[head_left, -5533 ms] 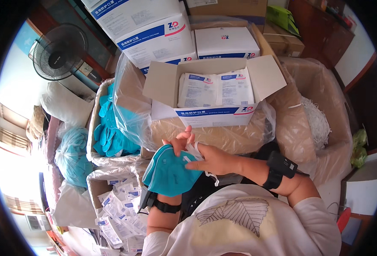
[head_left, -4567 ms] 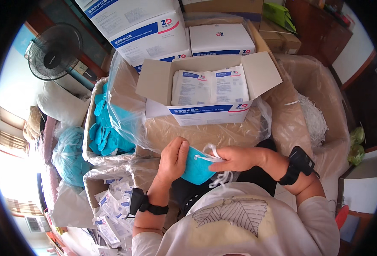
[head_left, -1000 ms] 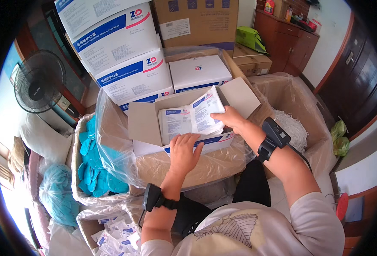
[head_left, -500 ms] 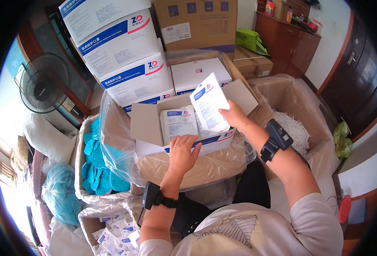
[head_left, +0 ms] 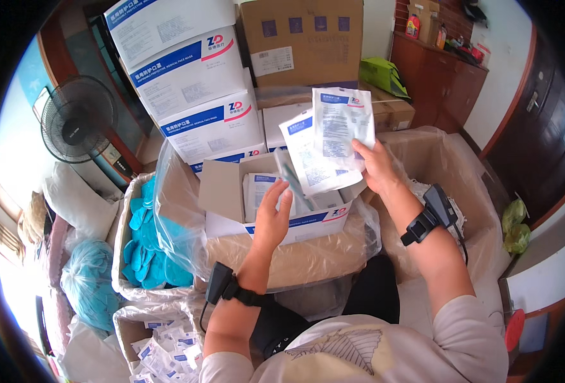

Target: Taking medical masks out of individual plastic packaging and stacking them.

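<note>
My right hand (head_left: 380,165) pinches flat white mask packets (head_left: 343,127) with blue printed panels, thumb on the front. Two of them show, fanned out and held up over the open white carton (head_left: 324,220). Another pouch (head_left: 293,179), seen almost edge-on, stands tilted in the carton just under them. My left hand (head_left: 273,214) is at the carton's near side, fingers raised and thumb apart, close beside that tilted pouch; whether it touches it I cannot tell. More packets (head_left: 261,195) lie inside the carton at its left.
White cartons (head_left: 199,70) are stacked at the back left, beside a large brown box (head_left: 308,45). A plastic-lined bin of teal pieces (head_left: 145,236) and a bin of small sachets (head_left: 167,351) stand left. At right is another lined box (head_left: 435,147) with white strands.
My right hand has moved up and right, and a second packet now shows in front of the first. My left hand has lifted off the carton's front edge, fingers raised.
</note>
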{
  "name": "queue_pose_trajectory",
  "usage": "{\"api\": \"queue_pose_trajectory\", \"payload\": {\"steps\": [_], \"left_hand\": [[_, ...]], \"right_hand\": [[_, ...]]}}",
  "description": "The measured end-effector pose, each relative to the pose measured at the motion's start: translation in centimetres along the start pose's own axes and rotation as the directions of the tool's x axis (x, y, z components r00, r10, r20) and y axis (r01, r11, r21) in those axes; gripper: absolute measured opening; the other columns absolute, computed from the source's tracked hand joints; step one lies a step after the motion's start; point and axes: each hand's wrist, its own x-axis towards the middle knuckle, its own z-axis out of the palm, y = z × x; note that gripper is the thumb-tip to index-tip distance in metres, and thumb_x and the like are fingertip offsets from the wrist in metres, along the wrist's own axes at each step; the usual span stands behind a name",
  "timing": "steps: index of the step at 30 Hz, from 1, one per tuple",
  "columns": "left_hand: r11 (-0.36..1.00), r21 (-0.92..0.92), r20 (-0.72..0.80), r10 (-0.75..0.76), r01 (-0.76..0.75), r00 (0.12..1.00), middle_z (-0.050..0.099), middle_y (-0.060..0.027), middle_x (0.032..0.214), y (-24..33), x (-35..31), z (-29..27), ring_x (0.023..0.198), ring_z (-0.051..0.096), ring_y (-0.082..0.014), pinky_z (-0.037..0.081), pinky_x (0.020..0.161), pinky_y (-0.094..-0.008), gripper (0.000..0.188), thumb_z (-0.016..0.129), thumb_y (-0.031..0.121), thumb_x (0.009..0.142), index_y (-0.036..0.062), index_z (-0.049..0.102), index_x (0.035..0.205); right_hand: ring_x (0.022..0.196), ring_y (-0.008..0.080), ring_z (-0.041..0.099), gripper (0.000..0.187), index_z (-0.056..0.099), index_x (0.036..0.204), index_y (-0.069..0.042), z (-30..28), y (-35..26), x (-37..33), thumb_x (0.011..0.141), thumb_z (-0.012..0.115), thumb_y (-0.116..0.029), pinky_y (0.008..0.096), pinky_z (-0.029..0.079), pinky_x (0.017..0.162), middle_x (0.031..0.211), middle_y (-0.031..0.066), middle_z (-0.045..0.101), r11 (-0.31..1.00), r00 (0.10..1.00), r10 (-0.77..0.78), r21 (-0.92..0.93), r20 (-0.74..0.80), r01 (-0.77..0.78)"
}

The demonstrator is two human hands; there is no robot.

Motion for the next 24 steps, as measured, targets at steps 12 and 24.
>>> {"api": "queue_pose_trajectory", "payload": {"steps": [12, 24], "left_hand": [[0.508, -0.765, 0.189, -0.411, 0.396, 0.892, 0.053, -0.0077, 0.115, 5.3, 3.0, 1.1, 0.102, 0.053, -0.0177, 0.042, 0.087, -0.0328, 0.037, 0.044, 0.026, 0.093, 0.0027, 0.044, 0.122], [0.656, -0.687, 0.146, -0.295, 0.311, 0.944, 0.054, -0.0049, 0.111, 6.5, -4.3, 0.3, 0.101, 0.05, -0.0121, 0.039, 0.088, -0.0279, 0.035, 0.048, 0.021, 0.092, 0.0042, 0.045, 0.122]], "right_hand": [[0.099, 0.0138, 0.052, 0.039, 0.04, 0.123, 0.002, 0.7, -1.2, -7.8, 0.088, 0.051, -0.01, 0.0279, 0.043, 0.085, 0.112, 0.0075, 0.053, 0.995, 0.972, 0.009, -0.101, 0.233, 0.015], [0.113, 0.0228, 0.043, 0.046, 0.037, 0.125, 0.002, -0.5, 1.4, -14.5, 0.087, 0.054, -0.017, 0.0334, 0.035, 0.094, 0.121, 0.0158, 0.043, 0.81, 0.867, 0.102, -0.547, 0.488, 0.213]]}}
